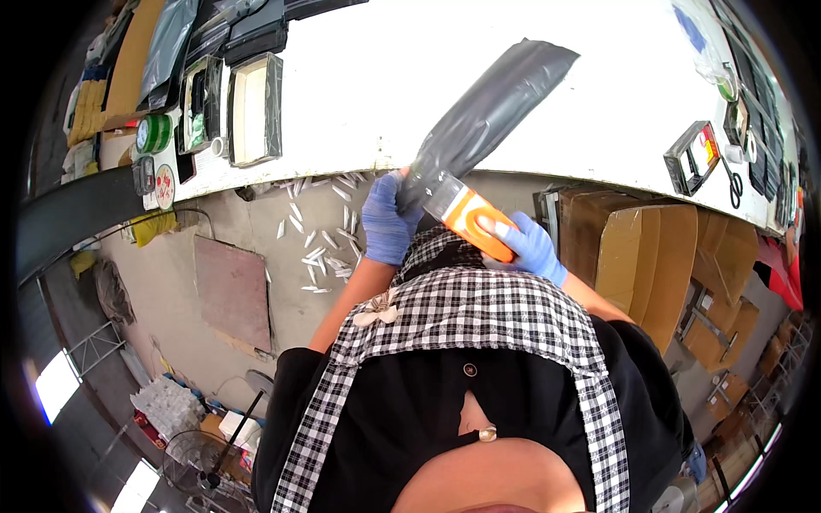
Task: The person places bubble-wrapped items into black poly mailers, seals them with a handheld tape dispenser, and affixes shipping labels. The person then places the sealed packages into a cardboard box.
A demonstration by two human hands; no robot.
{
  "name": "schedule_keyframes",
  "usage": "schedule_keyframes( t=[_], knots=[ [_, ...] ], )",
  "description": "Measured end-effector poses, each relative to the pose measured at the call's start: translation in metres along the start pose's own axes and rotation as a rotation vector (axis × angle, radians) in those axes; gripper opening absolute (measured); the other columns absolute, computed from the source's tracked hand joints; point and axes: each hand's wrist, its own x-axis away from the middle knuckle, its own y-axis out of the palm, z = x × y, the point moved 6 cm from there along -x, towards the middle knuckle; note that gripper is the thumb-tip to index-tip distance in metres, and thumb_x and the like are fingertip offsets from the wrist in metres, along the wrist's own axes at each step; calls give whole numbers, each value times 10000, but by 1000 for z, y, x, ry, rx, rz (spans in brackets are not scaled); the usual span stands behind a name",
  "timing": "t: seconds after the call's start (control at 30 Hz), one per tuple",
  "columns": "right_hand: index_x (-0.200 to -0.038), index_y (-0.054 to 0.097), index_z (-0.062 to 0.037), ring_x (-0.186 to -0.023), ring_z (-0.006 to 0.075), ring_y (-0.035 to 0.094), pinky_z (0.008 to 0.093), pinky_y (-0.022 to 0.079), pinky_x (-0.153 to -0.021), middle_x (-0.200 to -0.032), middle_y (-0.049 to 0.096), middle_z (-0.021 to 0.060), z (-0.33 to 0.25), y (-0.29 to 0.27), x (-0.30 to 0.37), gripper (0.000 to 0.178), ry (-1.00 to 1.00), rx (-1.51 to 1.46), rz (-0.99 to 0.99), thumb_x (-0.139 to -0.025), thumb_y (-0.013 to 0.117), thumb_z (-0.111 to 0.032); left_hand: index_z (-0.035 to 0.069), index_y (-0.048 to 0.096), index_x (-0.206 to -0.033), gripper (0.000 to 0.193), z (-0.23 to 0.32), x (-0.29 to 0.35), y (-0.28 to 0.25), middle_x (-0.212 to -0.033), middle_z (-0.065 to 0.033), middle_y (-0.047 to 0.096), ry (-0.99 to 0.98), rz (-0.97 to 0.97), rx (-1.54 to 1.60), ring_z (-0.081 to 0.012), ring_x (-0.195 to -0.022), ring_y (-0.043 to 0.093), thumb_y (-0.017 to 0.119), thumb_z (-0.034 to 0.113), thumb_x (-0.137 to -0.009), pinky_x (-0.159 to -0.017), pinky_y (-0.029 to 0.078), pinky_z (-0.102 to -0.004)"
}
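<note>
A long dark grey plastic bag [496,107], glossy and filled out, lies slantwise with its far end over the white table. My left hand [389,221], in a blue glove, is closed on the bag's near end at the table's front edge. An orange-and-white flat piece [469,221] with a clear end is in my right hand [532,245], also gloved in blue. My right thumb presses on its orange face. Its clear end meets the bag's near end beside my left fingers; whether it goes inside, I cannot tell. The fingers underneath are hidden.
The white table [342,94] spans the far side. At its left stand an open tray [253,107] and a green tape roll [154,133]; at its right, a small black-edged box [691,158] and scissors [732,184]. Cardboard boxes [629,248] stand below right. White strips [321,256] litter the floor.
</note>
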Motion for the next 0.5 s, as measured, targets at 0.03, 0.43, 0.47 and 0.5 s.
schedule_keyframes(
  t=[0.03,0.43,0.47,0.5],
  knots=[
    [-1305,583,-311,-666,319,597,417,506,-601,-821,549,132,-2,5,-11,669,78,73,-35,-678,792,-205,75,592,-1203,549,11,-4,4,-1039,-113,622,114,-15,-214,-255,-890,641,804,53,-697,-803,530,-320],
    [-1256,632,-264,-630,307,574,392,468,-559,-757,522,112,-11,-50,40,633,206,-4,35,-665,841,-177,73,620,-1192,458,37,-38,16,-1009,-67,667,121,-145,-486,-135,-865,623,719,-66,-768,-741,535,-284],
    [-1252,634,-253,-638,306,576,385,463,-556,-744,515,111,7,-41,72,624,282,-81,21,-670,848,-179,70,612,-1186,464,36,-41,14,-992,-63,668,94,-147,-379,-133,-855,622,733,-61,-757,-735,536,-284],
    [-1258,629,-269,-646,317,579,392,469,-570,-758,519,119,0,-42,70,592,294,-2,-14,-703,828,-220,67,604,-1179,472,30,-43,11,-975,-58,669,59,-145,-268,-132,-845,622,746,-56,-747,-729,537,-283]
  ],
)
